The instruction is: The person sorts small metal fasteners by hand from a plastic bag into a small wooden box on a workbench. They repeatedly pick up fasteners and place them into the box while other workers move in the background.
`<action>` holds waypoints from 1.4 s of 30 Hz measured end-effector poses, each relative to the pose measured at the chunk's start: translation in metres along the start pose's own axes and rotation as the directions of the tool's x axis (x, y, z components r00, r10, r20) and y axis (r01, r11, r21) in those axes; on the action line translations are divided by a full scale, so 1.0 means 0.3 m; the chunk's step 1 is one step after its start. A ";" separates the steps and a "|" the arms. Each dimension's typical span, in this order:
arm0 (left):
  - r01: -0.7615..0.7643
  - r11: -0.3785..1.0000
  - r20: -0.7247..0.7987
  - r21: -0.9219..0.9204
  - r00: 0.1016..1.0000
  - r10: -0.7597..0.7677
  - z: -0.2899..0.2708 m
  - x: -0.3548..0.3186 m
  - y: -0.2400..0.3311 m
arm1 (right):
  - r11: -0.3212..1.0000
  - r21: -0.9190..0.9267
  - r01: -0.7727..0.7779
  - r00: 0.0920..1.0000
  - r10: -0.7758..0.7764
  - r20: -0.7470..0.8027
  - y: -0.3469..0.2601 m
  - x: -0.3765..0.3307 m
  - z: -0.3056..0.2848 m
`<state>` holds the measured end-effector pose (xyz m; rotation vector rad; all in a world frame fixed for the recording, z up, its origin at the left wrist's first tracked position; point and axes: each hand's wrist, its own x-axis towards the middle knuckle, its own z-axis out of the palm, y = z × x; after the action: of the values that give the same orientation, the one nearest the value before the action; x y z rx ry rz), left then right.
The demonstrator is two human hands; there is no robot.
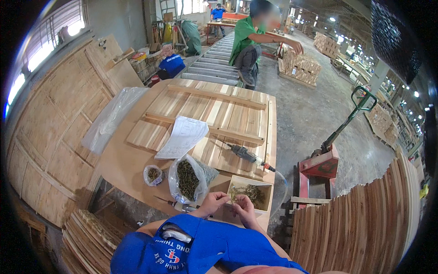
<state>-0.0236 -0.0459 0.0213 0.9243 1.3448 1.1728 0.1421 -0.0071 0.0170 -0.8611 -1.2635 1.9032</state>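
Note:
Over the near edge of a wooden box (270,197), my left hand (212,204) and my right hand (245,210) meet fingertip to fingertip. Both are closed in a pinch around small brass-coloured metal pieces (233,193), too small to name surely. Loose small hardware (253,193) lies inside the box. To the left of my hands stands an open clear plastic bag (200,194) full of dark screws (187,179). A smaller bag (153,175) of fasteners sits farther left. Beside my left wrist lies a power driver (181,207), partly hidden by my arm.
A slatted wooden panel (219,112) with battens covers the table (114,157); a paper sheet (185,135) and an air screwdriver (246,154) with a hose rest on it. Stacked boards (351,223) and a pallet jack (321,164) stand right. A person in green (246,39) sits by the roller conveyor (212,66).

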 end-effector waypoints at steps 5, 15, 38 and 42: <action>-0.157 0.958 -0.002 0.241 0.987 0.162 0.009 -0.013 0.024 | 0.980 -0.195 0.027 0.999 -0.021 0.031 -0.001 -0.012 -0.007; -0.117 0.944 -0.008 0.308 0.992 0.126 0.019 -0.034 0.048 | 0.362 -0.864 0.350 0.890 -0.417 0.186 -0.050 -0.003 -0.004; -0.186 0.911 0.017 0.368 0.981 0.194 0.006 -0.022 0.041 | 0.569 -0.723 0.392 0.913 -0.340 0.227 -0.039 0.003 -0.030; -0.007 1.000 0.048 -0.013 0.999 0.007 -0.022 0.007 -0.036 | 0.442 -0.838 0.319 0.909 -0.394 0.138 -0.091 0.006 -0.059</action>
<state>-0.0295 -0.0472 0.0100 0.9433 1.2953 1.1562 0.1605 0.0109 0.0370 -0.9901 -2.1831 0.7971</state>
